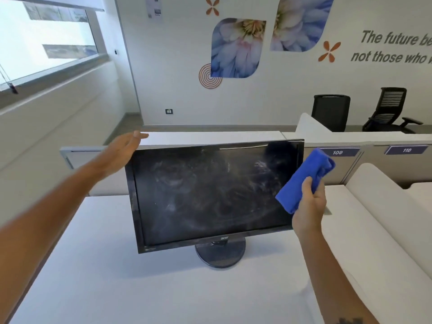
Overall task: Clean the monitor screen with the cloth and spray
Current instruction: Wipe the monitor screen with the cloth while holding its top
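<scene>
A black monitor (210, 195) stands on a round base on the white desk (117, 288), its dark screen covered in smears and streaks. My left hand (124, 152) is flat and open at the monitor's top left corner, fingers reaching behind the edge. My right hand (308, 206) grips a folded blue cloth (304, 178) at the screen's right edge. No spray bottle is in view.
A low white partition (210, 137) runs behind the monitor. Desk dividers labelled 109 (337, 152) and 110 lie to the right. Two black office chairs (332, 112) stand by the far wall. A window fills the upper left.
</scene>
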